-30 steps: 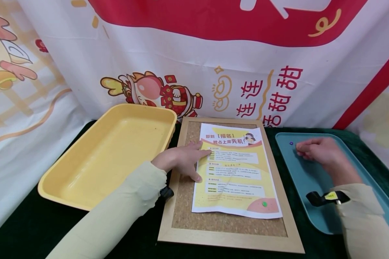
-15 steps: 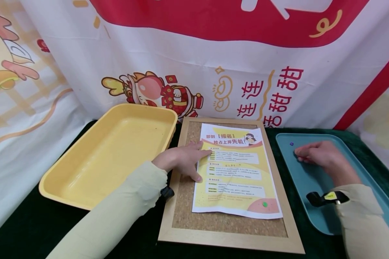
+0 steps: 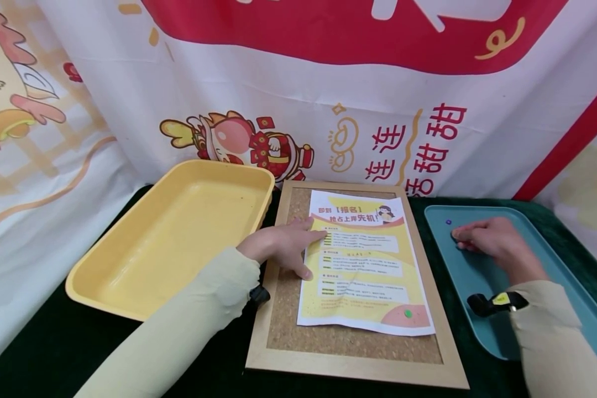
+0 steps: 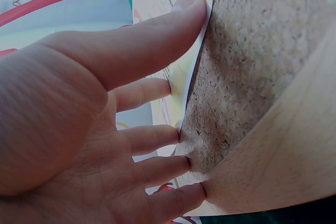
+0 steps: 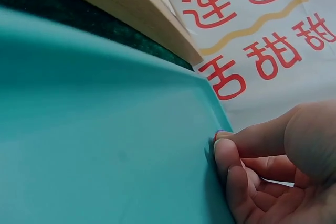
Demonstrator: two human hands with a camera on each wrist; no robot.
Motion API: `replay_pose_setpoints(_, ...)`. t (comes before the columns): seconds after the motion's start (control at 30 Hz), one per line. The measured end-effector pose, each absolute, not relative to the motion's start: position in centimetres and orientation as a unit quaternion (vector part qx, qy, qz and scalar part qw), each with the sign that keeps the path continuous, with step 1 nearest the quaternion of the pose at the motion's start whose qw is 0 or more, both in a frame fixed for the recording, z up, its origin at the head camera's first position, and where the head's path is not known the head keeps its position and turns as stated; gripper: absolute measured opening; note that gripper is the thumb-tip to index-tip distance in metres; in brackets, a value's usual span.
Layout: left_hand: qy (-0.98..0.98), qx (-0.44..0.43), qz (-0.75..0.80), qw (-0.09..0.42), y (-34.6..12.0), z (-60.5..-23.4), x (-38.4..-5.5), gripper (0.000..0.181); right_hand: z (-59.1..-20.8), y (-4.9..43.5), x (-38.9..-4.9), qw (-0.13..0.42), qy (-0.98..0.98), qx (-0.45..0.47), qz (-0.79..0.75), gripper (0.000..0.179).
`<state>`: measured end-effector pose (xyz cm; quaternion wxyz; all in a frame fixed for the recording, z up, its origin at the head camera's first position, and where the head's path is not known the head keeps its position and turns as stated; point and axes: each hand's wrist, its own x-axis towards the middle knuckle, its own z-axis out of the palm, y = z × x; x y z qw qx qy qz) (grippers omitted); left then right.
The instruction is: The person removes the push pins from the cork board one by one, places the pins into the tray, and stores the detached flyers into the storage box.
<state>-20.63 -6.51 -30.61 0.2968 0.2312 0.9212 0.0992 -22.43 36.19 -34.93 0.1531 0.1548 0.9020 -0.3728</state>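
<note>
My left hand (image 3: 287, 246) lies spread across the left edge of a printed yellow-and-white sheet (image 3: 363, 298). Its fingers are straight, thumb and index on the paper, the others reaching the cork in the left wrist view. Under the sheet is a wood-framed corkboard (image 3: 288, 331). A green thumbtack (image 3: 408, 313) sits in the sheet's lower right corner. Over the blue-green tray (image 3: 482, 326), my right hand (image 3: 495, 243) pinches a small red thumbtack (image 5: 217, 135) between thumb and index, mostly hidden by the fingertips. A tiny purple piece (image 3: 448, 221) lies in the tray just beyond those fingertips.
A deep yellow tray (image 3: 164, 237) stands left of the corkboard, close to its frame. Dark green cloth (image 3: 45, 342) covers the table. Behind everything hangs a white and red printed banner (image 3: 288, 77), reaching down to the table's back.
The right fingertips have shifted slightly nearer and away from the purple piece, staying low over the tray. The left hand keeps its place on the sheet. The head view has drifted a little.
</note>
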Motion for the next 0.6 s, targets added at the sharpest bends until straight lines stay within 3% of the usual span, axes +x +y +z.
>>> replay_pose_setpoints(0.6, 0.921, 0.232, 0.106, 0.295, -6.55, -30.63, -20.58, 0.094, -34.93, 36.45, -23.05, 0.17, 0.908, 0.161, -0.348, 0.054)
